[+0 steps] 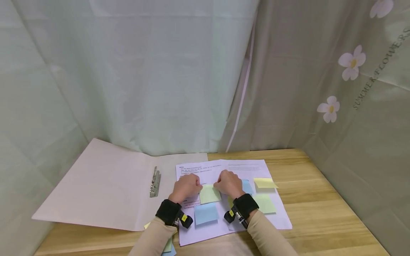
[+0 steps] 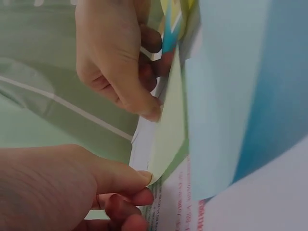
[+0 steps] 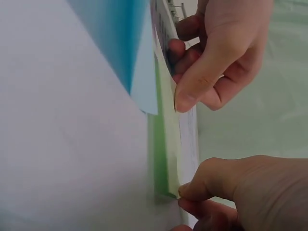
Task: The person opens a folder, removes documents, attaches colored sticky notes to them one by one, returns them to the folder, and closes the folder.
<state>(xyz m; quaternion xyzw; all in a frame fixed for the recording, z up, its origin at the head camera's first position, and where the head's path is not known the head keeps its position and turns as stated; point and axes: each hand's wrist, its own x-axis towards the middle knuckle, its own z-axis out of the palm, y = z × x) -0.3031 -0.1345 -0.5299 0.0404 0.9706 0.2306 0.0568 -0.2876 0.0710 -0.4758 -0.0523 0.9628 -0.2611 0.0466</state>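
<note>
A pale green sticky note (image 1: 210, 194) is over the printed sheets, between the two hands. My left hand (image 1: 186, 186) pinches one corner of it, thumb on the near face, as the left wrist view shows. At the opposite corner my right hand (image 1: 229, 183) pinches the same note (image 3: 169, 130) between thumb and finger. The note's lower part stands tilted off the paper. Just nearer to me, a blue sticky note (image 1: 206, 214) is on the sheet with its lower edge lifted. The right hand partly hides another blue note (image 1: 247, 186).
Printed sheets (image 1: 221, 233) lie on the wooden table (image 1: 323, 209). A yellow note (image 1: 265, 183) and another green note (image 1: 266, 204) are at right. An open pink folder (image 1: 99, 188) with a metal clip (image 1: 155, 183) spreads left. Loose notes (image 1: 168, 246) lie by the left forearm. A curtain (image 1: 153, 78) hangs behind.
</note>
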